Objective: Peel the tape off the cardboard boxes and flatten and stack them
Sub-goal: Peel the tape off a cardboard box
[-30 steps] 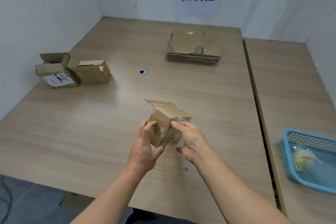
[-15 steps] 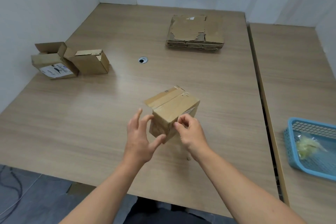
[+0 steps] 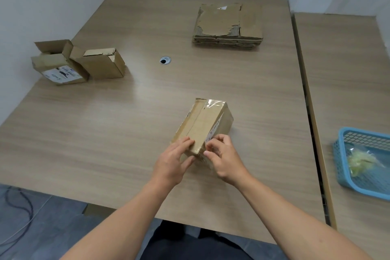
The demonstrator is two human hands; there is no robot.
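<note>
Peeling step in hand, on one box [image 3: 203, 124] lying closed on the table [image 3: 105, 133] near the front edge, long side running away from the body. Clear tape [image 3: 216, 103] wrapped shiny over the far end, with more apparently along the right edge beside a printed label [image 3: 213, 133]. At the near left corner, left hand [image 3: 171, 162] steadying: fingers [image 3: 185, 141] laid fairly straight over the top, thumb pressed to the near end, a light grip on the box. At the near right edge, right hand [image 3: 223, 158] curled, thumb and forefinger pinched together on an apparent tape end; too small to confirm a lifted end. By that reading, early on this box, with no flattening begun. Further back, a stack [image 3: 229, 25] of flattened card near the wall; far left, two open boxes [image 3: 103, 63] touching, not yet dealt with. Off right, a blue basket [image 3: 346, 148] on the neighbouring table, with a wad [image 3: 360, 160] of stripped film inside. Next, probably: draw the pinched end back along the edge, low and steady to spare the card, bearing down with the left hand against the pull; then carry the strip across to the basket before opening the flaps.
</note>
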